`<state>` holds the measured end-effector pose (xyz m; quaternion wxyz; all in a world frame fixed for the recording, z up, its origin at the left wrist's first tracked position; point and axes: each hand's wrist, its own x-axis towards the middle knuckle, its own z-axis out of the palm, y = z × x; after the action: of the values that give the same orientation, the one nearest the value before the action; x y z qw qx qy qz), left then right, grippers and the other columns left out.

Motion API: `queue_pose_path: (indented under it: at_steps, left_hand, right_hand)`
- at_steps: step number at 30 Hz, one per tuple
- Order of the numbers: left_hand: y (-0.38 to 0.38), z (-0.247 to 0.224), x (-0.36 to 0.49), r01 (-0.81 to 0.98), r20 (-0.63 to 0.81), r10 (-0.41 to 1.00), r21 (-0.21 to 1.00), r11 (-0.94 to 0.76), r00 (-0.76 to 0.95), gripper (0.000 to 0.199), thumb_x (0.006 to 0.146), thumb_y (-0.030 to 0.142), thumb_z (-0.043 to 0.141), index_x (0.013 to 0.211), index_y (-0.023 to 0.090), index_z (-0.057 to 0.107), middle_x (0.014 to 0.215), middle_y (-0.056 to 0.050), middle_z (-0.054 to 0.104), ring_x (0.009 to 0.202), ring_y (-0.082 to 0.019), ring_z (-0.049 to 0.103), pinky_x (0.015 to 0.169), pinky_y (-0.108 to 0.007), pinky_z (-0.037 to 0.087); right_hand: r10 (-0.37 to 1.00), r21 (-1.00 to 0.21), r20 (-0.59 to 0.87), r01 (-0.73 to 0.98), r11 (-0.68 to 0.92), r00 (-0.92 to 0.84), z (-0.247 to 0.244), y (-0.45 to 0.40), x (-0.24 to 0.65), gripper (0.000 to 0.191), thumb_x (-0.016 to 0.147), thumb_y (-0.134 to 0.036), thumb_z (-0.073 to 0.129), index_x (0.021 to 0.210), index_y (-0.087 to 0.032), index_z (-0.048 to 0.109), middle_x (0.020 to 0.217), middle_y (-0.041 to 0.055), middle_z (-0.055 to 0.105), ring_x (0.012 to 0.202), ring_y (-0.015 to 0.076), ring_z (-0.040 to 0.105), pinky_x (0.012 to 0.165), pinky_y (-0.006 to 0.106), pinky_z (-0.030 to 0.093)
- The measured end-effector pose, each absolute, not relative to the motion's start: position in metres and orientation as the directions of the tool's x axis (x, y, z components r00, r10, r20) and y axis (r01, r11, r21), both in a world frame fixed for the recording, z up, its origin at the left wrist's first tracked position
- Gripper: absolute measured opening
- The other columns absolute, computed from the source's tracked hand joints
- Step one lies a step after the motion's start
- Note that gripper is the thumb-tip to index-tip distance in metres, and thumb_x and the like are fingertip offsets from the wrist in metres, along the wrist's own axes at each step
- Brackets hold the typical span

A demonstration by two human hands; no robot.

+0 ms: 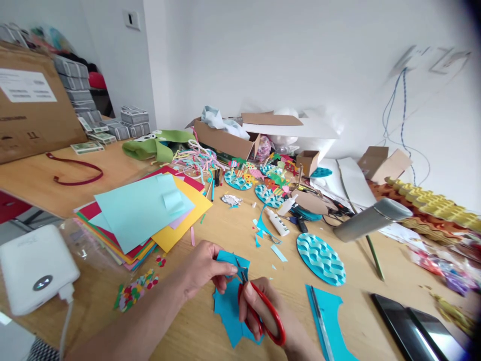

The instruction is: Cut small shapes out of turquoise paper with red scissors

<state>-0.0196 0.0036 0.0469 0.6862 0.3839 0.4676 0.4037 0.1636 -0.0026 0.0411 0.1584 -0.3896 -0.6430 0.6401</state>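
Observation:
My left hand (206, 268) pinches a small piece of blue paper (224, 256) between thumb and fingers. In my right hand (270, 301) is a pair of scissors with red handles (278, 328); the blades meet the blue paper close to my left thumb. A larger blue paper piece with a jagged edge (230, 321) lies on the table beneath both hands, partly hidden by them. To the right, a silver pen (319, 318) rests on a blue sheet with a curved cutout (336, 326). A blue oval with wavy light stripes (321, 258) lies beyond it.
A stack of coloured paper (128, 215) lies left, near a white power bank (37, 268) and paper dots (137, 290). Glue bottles (278, 222), blue scraps (278, 253) and decorated ovals (238, 180) lie ahead. A grey cylinder (372, 219) and dark phones (398, 323) are right.

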Motion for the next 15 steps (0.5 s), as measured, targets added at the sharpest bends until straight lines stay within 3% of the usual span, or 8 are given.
queue_pose_path:
  at_steps: [15]
  left_hand:
    - [0.0024, 0.0450, -0.0174, -0.229, -0.345, 0.904, 0.887, 0.402, 0.253, 0.026, 0.056, 0.034, 0.074, 0.054, 0.012, 0.060, 0.048, 0.000, 0.059, 0.038, -0.010, 0.050, 0.039, -0.022, 0.040]
  right_hand:
    - [0.721, -0.953, -0.281, 0.273, -0.131, -0.633, 0.0416, -0.0029, 0.1621, 0.066, 0.084, -0.073, 0.037, 0.058, -0.015, 0.057, 0.036, -0.0035, 0.043, 0.031, 0.0063, 0.035, 0.038, 0.020, 0.030]
